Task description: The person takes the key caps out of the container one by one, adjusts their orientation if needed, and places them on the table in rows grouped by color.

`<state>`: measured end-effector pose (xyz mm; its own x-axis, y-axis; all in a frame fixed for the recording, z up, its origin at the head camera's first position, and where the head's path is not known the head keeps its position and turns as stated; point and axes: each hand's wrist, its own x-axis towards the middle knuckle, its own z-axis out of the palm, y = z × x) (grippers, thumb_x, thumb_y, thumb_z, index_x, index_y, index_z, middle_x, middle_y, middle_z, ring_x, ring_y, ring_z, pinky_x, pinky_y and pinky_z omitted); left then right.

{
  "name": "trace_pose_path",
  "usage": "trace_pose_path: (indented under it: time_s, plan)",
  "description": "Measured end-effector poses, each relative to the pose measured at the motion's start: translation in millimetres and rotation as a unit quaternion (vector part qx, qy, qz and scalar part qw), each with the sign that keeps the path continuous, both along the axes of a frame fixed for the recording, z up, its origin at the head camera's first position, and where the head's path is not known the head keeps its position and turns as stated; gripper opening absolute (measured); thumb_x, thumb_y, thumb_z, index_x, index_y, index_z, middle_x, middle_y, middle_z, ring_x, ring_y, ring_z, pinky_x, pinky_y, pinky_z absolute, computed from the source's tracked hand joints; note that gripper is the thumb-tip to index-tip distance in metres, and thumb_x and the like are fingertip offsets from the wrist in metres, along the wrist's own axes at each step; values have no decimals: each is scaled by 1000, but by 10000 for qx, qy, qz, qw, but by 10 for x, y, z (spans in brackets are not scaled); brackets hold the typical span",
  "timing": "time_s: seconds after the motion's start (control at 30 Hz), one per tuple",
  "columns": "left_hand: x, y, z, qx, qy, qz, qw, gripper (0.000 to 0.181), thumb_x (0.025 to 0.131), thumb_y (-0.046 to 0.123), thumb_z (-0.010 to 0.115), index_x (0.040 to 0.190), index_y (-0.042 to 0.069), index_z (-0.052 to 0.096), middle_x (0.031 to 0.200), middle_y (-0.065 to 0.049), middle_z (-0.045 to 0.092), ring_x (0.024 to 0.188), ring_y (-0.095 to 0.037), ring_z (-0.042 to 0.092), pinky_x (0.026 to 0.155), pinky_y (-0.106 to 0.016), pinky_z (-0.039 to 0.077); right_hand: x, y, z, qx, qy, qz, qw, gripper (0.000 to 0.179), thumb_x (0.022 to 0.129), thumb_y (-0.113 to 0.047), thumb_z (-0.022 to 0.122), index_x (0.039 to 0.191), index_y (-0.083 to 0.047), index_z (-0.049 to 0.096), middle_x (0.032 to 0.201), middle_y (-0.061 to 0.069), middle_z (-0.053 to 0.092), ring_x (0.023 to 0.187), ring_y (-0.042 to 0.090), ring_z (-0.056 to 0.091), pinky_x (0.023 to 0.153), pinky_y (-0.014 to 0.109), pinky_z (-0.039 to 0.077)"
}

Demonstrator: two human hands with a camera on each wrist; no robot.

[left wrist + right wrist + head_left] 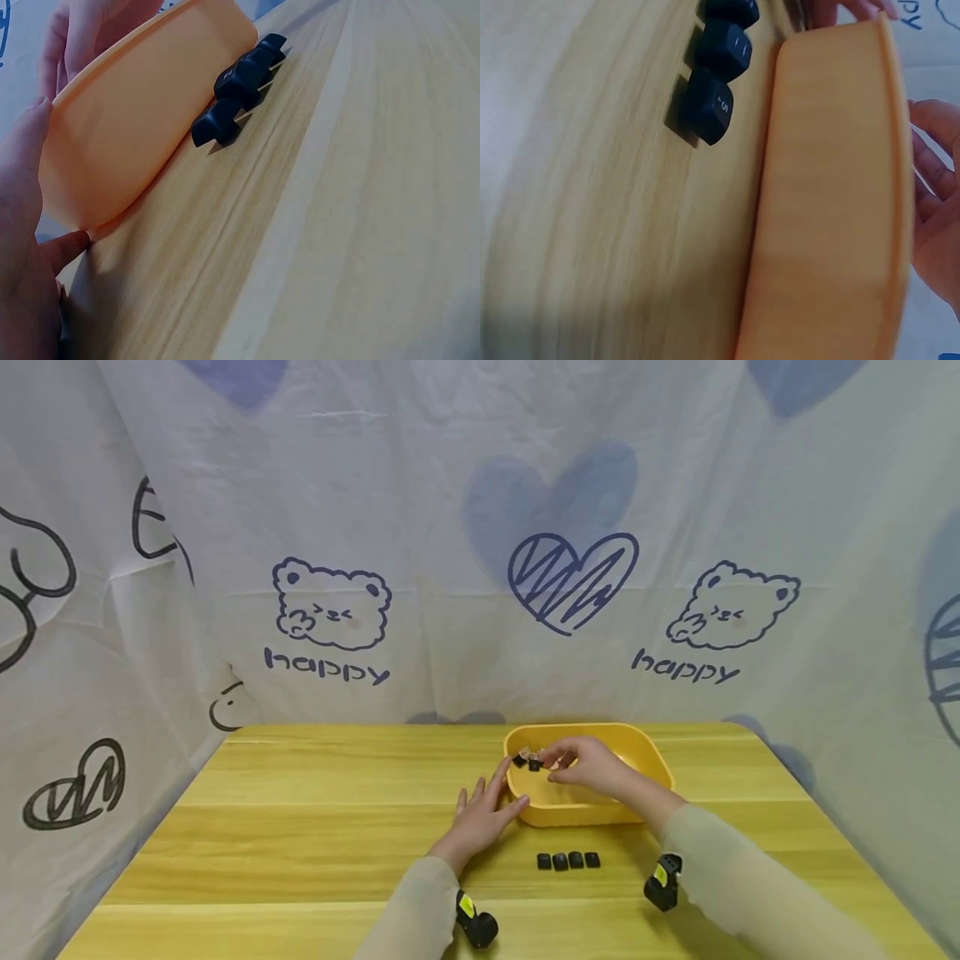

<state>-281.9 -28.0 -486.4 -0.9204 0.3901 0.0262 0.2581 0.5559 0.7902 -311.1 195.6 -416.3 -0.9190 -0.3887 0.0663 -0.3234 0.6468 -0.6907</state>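
An orange-yellow plastic tray [577,814] stands on the table, with several small black keycaps [534,766] and some pale, hard-to-identify bits inside at its left end. My right hand [592,768] reaches over the near wall into the tray, fingertips right beside those keycaps, thumb and forefinger a little apart. In the right wrist view the rim partly hides its fingers [930,169]. My left hand [480,822] rests against the tray's left corner, fingers extended, one fingertip at the rim and the thumb on the front wall. Several more black keycaps [568,861] sit in a short row before the tray.
The wooden table [300,827] spreads out left of the tray and in front of it. A white cloth [450,635] printed with hearts and bears hangs behind the table's far edge. A black camera is strapped on each wrist.
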Motion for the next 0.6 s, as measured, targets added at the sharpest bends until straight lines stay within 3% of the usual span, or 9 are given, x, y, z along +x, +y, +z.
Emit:
trace_pose_path:
  time_s: [0.27,0.6]
  plan:
    - [1,-13,8,13,7,-14,10000,75,98,55,47,158,30,10,155,-4,34,145,-42,11,114,-57,-6,-182,-73,-118,-61,-262,16,9996,26,86,-3,73,112,0,71,106,14,70,87,20,63,79,36,54]
    - [13,-10,13,50,80,-33,10000,75,99,55,46,158,28,10,154,-7,35,144,-44,13,113,-59,-6,-285,-95,-212,32,-440,-24,9990,30,85,-1,73,115,-2,70,115,13,67,92,21,64,81,38,54]
